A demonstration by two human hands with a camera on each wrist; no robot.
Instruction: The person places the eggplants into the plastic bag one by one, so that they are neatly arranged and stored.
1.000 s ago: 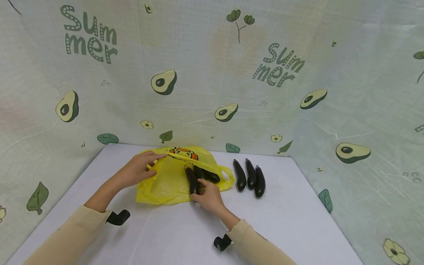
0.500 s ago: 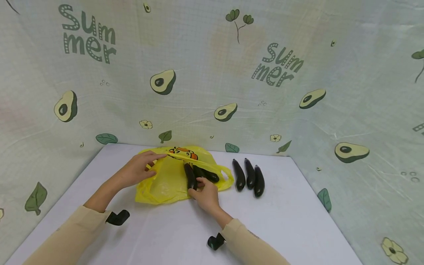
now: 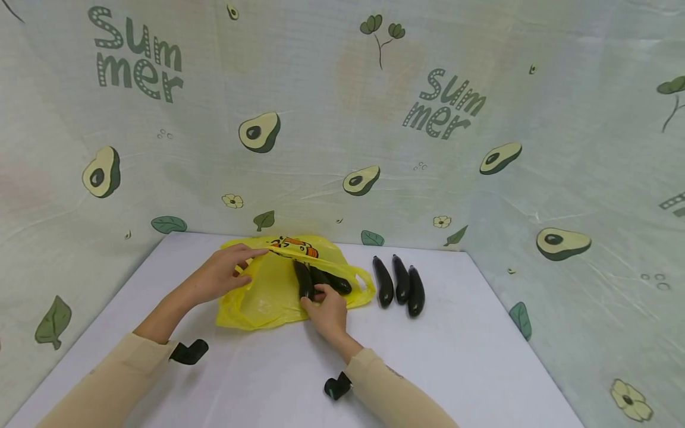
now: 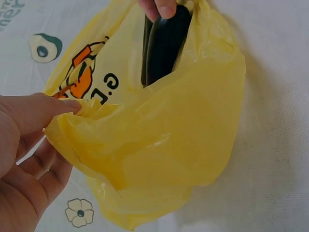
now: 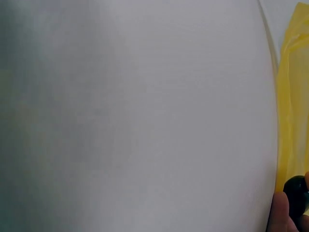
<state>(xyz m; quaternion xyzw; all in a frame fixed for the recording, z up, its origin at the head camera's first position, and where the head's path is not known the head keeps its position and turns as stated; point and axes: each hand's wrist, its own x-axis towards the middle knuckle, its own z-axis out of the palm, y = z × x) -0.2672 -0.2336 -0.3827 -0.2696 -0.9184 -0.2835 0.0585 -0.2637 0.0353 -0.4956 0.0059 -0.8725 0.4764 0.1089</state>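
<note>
A yellow plastic bag (image 3: 267, 297) lies on its side, its mouth toward me. My left hand (image 3: 222, 273) holds the upper edge of the mouth up; in the left wrist view that hand (image 4: 34, 150) has the thin film at its fingertips. With thumb and fingers, my right hand (image 3: 327, 312) grips the near end of an eggplant (image 3: 304, 280), which reaches into the bag. Beside it inside the bag lie more dark eggplants (image 3: 338, 284), partly hidden by the yellow film. The right wrist view catches only the fingertips and the rounded end of an eggplant (image 5: 294, 193).
Three eggplants (image 3: 401, 280) lie side by side on the white table (image 3: 455, 356), right of the bag. One bag handle (image 3: 365, 285) loops out toward them. A cloth printed with avocados (image 3: 257, 178) hangs behind and along the sides.
My right hand has pushed the eggplant farther into the bag, moving away from me and slightly left. The left hand stays at the bag's edge. The head view has turned slightly right.
</note>
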